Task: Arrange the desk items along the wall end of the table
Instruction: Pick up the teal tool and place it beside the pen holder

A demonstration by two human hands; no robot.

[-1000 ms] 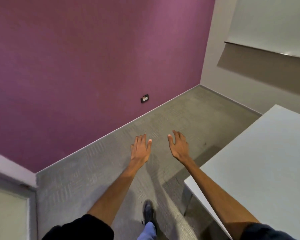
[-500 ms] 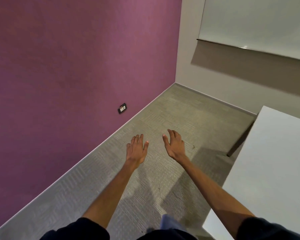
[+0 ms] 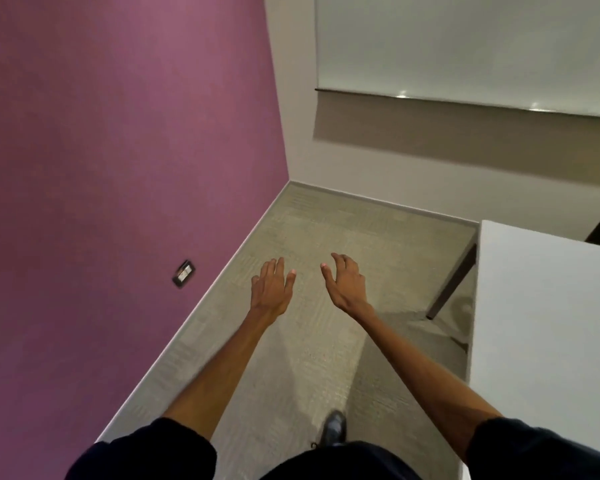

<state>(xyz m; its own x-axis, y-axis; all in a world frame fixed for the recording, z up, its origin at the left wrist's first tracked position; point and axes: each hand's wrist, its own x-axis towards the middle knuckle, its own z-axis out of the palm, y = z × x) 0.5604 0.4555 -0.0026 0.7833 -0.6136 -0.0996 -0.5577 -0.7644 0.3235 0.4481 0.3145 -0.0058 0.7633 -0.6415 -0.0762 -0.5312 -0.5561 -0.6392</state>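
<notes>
carpeted corner beside white table point(image 3: 541, 323), left hand point(image 3: 271, 289) and right hand point(image 3: 347, 282) empty, outstretched

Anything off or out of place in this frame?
Nothing damaged or spilled. One oddity: no desk items in view. The visible part of the table is bare, and the left hand and right hand hover open and empty over carpet.

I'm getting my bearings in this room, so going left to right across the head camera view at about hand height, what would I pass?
Purple wall → small dark wall outlet → left hand, open and empty → right hand, open and empty → dark slanted table leg → pale grey tabletop.
</notes>
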